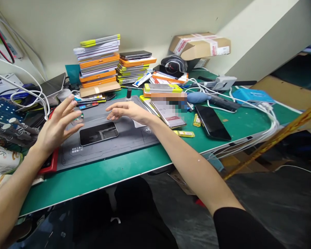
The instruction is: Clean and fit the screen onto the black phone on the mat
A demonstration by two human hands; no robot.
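Observation:
A smartphone (98,133) with a dark, reflective screen lies face up on the grey work mat (93,155). My left hand (58,126) is raised at the mat's left side, fingers spread, holding nothing. Just beyond the phone's right end hovers my right hand (128,111), its fingers loosely bent and apart with nothing visible in them. Neither hand touches the phone. A small dark-capped bottle (129,95) stands behind my right hand, and a white piece (140,123) on the mat is partly covered by my right wrist.
Tall stacks of flat boxes (100,62) stand against the wall, beside a lower stack (134,69). At right are a large dark phone (212,122), white cables (269,117), a blue box (252,96) and a blue air blower (198,97). Screwdrivers (22,126) stand at left.

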